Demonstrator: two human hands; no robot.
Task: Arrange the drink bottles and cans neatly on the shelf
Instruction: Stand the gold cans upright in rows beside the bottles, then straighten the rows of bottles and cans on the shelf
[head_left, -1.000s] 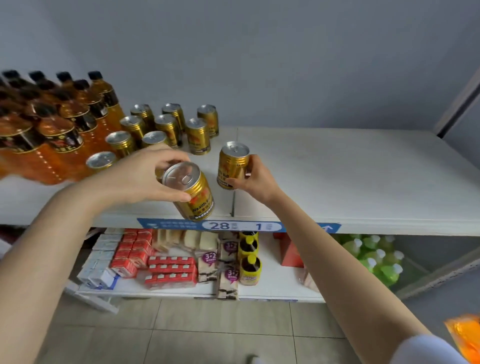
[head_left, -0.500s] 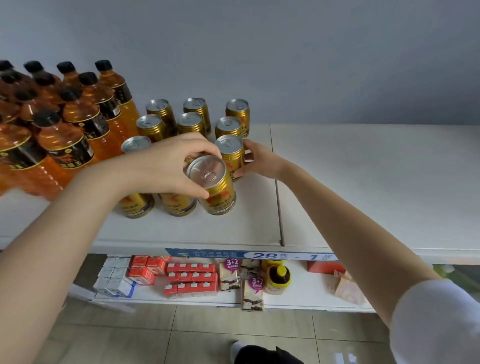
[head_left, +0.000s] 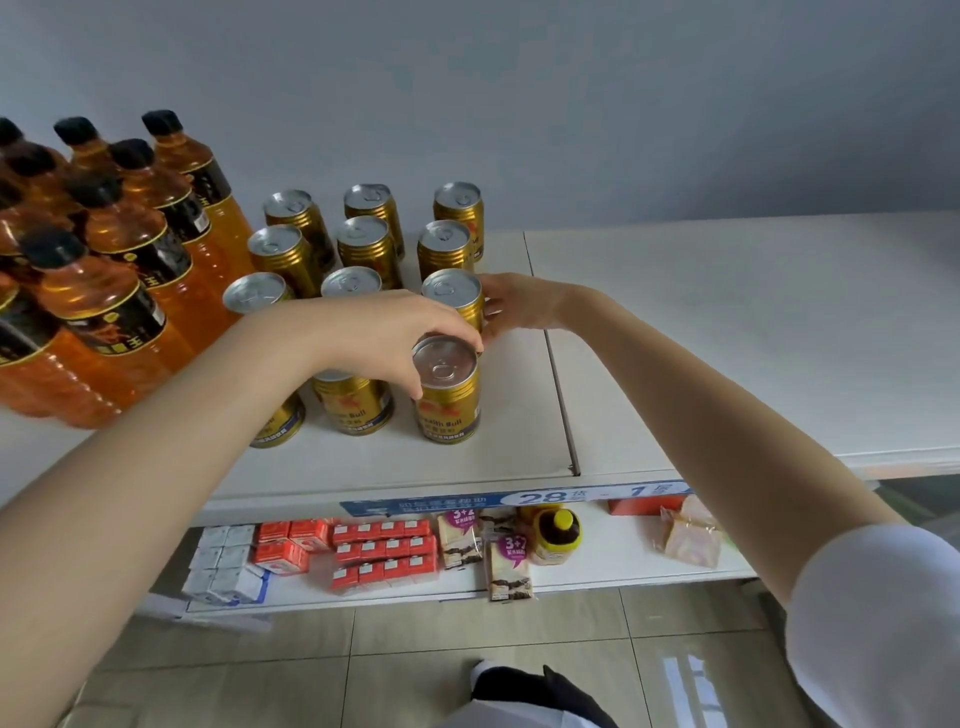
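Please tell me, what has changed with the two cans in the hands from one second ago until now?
The left hand brought its tilted can back from the shelf edge and stood it upright, front of the right column, grip still on top. The right hand pushed its can back into the row behind. The bottles and the other cans stayed.
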